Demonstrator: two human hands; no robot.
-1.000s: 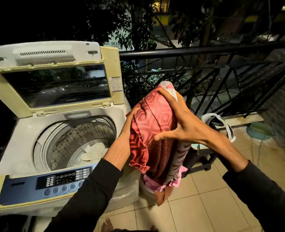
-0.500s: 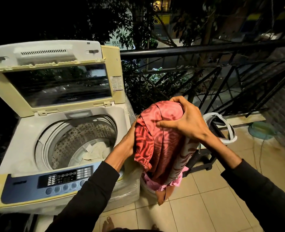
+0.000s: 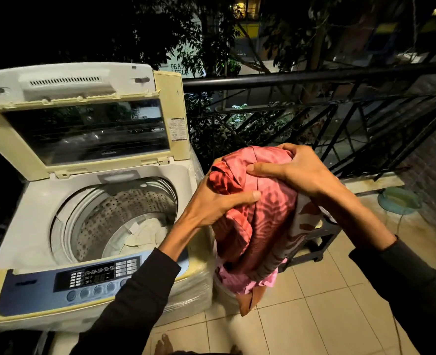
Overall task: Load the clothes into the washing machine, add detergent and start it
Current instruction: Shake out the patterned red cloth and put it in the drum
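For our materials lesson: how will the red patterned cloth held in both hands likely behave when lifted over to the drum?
The red patterned cloth is probably floppy: it bunches under the left hand and right hand, and its tail hangs down. Likely light. The tail may snag.

Home balcony, outdoors at night. Evidence: beige square floor tiles [image 3: 321,313]; black metal railing [image 3: 314,76] along the edge; dark leafy trees [image 3: 191,55] and lit buildings beyond; yellowed white top-loading washing machine [image 3: 32,201] standing against the railing.

Tiled floor [image 3: 314,319], washing machine [image 3: 32,226], black stool [image 3: 314,242] on it
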